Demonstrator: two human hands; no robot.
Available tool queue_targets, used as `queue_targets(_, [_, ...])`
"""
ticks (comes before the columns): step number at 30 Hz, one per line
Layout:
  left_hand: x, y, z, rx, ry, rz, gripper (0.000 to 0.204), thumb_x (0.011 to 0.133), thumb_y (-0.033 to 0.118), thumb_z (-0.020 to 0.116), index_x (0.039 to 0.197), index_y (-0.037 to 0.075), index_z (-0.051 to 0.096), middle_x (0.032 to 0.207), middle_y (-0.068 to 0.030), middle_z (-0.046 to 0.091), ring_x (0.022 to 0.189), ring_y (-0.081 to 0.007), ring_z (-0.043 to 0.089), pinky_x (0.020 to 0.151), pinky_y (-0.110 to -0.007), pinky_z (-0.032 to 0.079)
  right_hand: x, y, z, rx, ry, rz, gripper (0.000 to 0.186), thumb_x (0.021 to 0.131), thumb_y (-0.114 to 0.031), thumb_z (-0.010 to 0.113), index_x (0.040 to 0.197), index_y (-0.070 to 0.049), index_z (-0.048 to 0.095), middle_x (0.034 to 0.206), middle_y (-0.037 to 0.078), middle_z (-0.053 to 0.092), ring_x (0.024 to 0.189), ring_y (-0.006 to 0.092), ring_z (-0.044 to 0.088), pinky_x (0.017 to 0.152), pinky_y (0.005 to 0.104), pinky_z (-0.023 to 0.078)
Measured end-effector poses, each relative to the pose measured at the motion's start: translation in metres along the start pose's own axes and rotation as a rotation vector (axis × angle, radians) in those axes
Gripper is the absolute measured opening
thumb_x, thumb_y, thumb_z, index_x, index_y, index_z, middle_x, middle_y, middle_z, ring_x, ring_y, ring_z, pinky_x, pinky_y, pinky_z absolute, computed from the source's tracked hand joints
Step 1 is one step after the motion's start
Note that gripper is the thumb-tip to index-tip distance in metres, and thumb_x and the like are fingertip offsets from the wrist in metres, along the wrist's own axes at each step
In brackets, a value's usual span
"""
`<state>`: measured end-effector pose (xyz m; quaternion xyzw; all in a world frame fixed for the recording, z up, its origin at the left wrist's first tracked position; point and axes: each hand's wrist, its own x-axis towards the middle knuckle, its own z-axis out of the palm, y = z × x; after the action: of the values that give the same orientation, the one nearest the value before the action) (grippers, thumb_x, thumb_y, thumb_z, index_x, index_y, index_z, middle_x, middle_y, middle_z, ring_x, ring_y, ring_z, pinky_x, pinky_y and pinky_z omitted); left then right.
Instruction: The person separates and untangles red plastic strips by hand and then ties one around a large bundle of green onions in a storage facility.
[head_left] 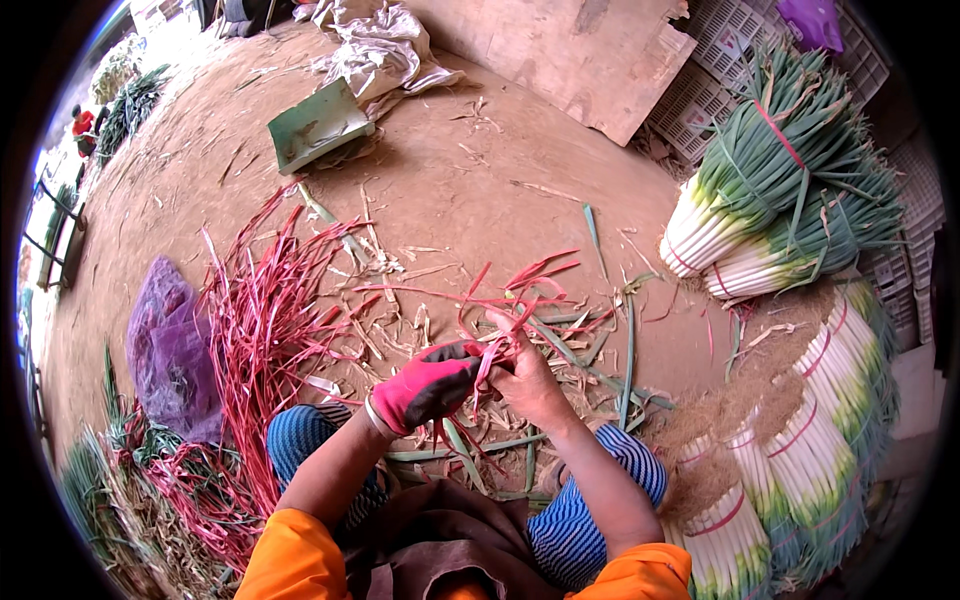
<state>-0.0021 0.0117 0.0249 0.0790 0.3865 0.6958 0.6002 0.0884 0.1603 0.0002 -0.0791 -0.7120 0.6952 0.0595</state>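
Note:
My left hand (430,388), in a pink glove with a dark palm, is closed on pinkish-red plastic strips (487,362). Right beside it, my bare right hand (532,382) pinches the same strips, and their loose ends trail forward over the ground. To the left lies a long heap of red strips (262,340), spread from near my knee outward. Scraps of green leaf (629,350) and dry husk litter the ground under and around both hands. Part of the held strips is hidden by my fingers.
Banded bundles of green onions (815,440) line the right side, with more onion bundles (760,185) farther back by plastic crates (725,40). A purple mesh bag (172,350) lies left. Ahead are a green metal scoop (320,127), white sacks (380,55) and a wooden board (570,50).

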Motion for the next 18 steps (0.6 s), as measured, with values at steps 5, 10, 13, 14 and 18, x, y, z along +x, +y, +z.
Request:
queue_targets(5, [0.003,-0.001,-0.004,-0.017,0.230,0.080,0.015,0.089,0.021,0.056,0.090,0.007,0.055,0.060,0.0046,0.047,0.047,-0.0051,0.042,0.041,-0.020,0.031,-0.010,-0.020,0.002,-0.199,0.098,0.085,0.035,0.086,-0.012,0.062,0.116,-0.003,0.046,0.068,0.001,0.057,0.068,0.0081,0.058,0.062,0.0238,0.047])
queue_targets(10, [0.009,-0.008,-0.006,-0.046,0.182,0.117,0.012,0.089,0.017,0.055,0.092,0.006,0.058,0.068,0.0035,0.054,0.056,-0.0055,0.048,0.048,-0.018,0.036,-0.008,-0.003,-0.001,-0.388,0.114,-0.085,0.016,0.081,-0.018,0.065,0.081,-0.003,0.059,0.070,0.011,0.061,0.063,0.0241,0.061,0.057,0.0339,0.046])
queue_targets(13, [0.013,-0.014,-0.003,0.026,0.242,0.165,0.016,0.089,0.017,0.057,0.098,0.005,0.060,0.074,0.0039,0.057,0.061,-0.0044,0.050,0.052,-0.017,0.037,-0.008,-0.018,0.004,-0.519,0.053,-0.241,0.013,0.085,-0.014,0.063,0.087,-0.001,0.061,0.072,0.006,0.062,0.067,0.0108,0.059,0.060,0.0275,0.046])
queue_targets(14, [0.013,-0.016,-0.003,0.064,0.261,0.174,0.018,0.088,0.017,0.057,0.101,0.004,0.060,0.076,0.0042,0.057,0.062,-0.0038,0.050,0.053,-0.017,0.037,-0.008,-0.019,0.006,-0.482,0.086,-0.237,0.014,0.085,-0.014,0.063,0.090,-0.001,0.060,0.071,0.005,0.061,0.066,0.0103,0.058,0.060,0.0268,0.046])
queue_targets(18, [0.018,-0.030,-0.017,0.254,0.234,0.292,0.032,0.088,0.018,0.058,0.115,0.001,0.057,0.084,0.0046,0.059,0.067,-0.0016,0.048,0.055,-0.017,0.037,-0.011,-0.021,0.010,-0.369,0.189,-0.165,0.027,0.085,-0.010,0.063,0.108,0.000,0.056,0.067,0.004,0.056,0.062,0.0083,0.053,0.058,0.0240,0.044])
